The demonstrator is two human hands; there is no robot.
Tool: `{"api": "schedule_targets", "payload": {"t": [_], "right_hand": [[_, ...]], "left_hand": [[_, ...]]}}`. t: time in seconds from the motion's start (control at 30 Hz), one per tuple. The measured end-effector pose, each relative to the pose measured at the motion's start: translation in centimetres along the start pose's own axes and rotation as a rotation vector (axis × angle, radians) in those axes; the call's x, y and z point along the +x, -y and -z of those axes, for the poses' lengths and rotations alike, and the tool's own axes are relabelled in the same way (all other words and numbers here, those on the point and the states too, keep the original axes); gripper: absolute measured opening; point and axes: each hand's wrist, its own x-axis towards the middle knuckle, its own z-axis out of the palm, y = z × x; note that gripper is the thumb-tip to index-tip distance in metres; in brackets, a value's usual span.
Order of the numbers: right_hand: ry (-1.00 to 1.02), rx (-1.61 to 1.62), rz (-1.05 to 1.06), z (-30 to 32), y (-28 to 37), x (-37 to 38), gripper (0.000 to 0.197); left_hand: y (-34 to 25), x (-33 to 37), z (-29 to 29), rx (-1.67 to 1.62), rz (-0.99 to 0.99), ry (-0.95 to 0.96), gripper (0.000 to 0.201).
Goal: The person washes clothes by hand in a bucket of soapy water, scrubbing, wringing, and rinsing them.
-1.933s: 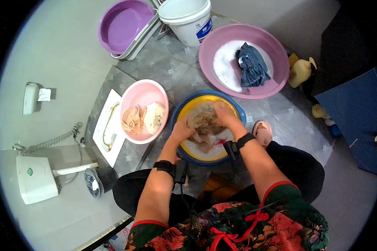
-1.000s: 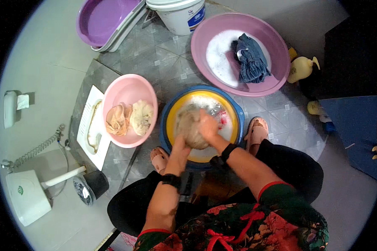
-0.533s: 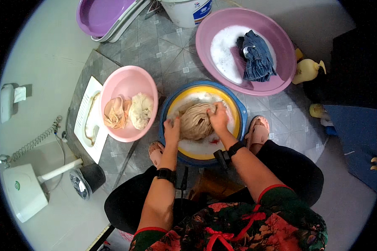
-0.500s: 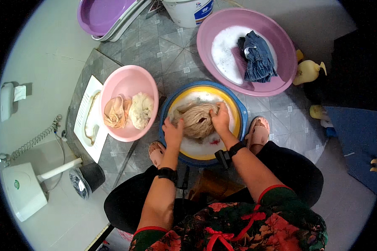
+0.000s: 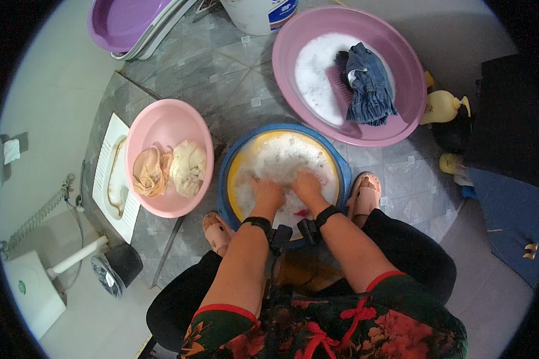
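Both my hands are down in white suds in a yellow-lined basin with a blue rim. My left hand sits left of the middle, wrist bent downward. Close by on its right is my right hand, knuckles up. Foam covers the fingers of both, so their grip is hidden. The beige cloth seen earlier is out of sight under the suds. A small red patch shows in the water between my wrists.
Left stands a pink basin with a peach cloth and a cream cloth. At the back right, a larger mauve basin holds foam, a washboard and denim. A yellow pump bottle is beside it.
The beige cloth, held above the suds by both hands, has gone down out of sight. My hands have moved lower and closer together into the foam. The view has shifted slightly.
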Motion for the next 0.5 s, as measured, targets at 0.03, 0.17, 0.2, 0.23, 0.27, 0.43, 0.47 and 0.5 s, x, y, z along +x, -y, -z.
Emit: {"api": "schedule_targets", "payload": {"t": [0.03, 0.17, 0.2, 0.23, 0.27, 0.43, 0.47, 0.5], "right_hand": [[-0.001, -0.013, 0.005, -0.1, 0.2, 0.0, 0.029], [0.042, -0.076, -0.033, 0.9, 2.0, -0.1, 0.029], [-0.002, -0.042, -0.024, 1.1, 2.1, 0.0, 0.031], [-0.043, -0.008, -0.013, 1.5, 1.9, 0.1, 0.033], [-0.083, 0.026, 0.000, 2.0, 1.7, 0.2, 0.035], [0.103, 0.813, 0.024, 3.2, 0.8, 1.4, 0.041], [0.083, 0.981, 0.006, 3.4, 0.1, 1.8, 0.043], [0.229, 1.098, -0.020, 4.1, -0.7, 2.2, 0.062]], "left_hand": [[0.2, 1.0, -0.2, -0.008, -0.018, 0.057, 0.062], [2.0, 3.1, -3.9, -0.178, -0.116, -0.148, 0.045], [2.7, 2.5, -3.8, -0.209, -0.138, -0.197, 0.041], [3.7, 2.1, -3.5, -0.378, -0.186, -0.222, 0.040], [4.9, 1.7, -3.0, -0.547, -0.230, -0.247, 0.039], [6.3, -2.2, -2.7, -1.226, -0.273, -0.626, 0.032], [4.9, -2.6, -2.2, -1.266, -0.316, -0.647, 0.032], [2.8, -2.9, -1.9, -1.304, -0.356, -0.669, 0.031]]}}
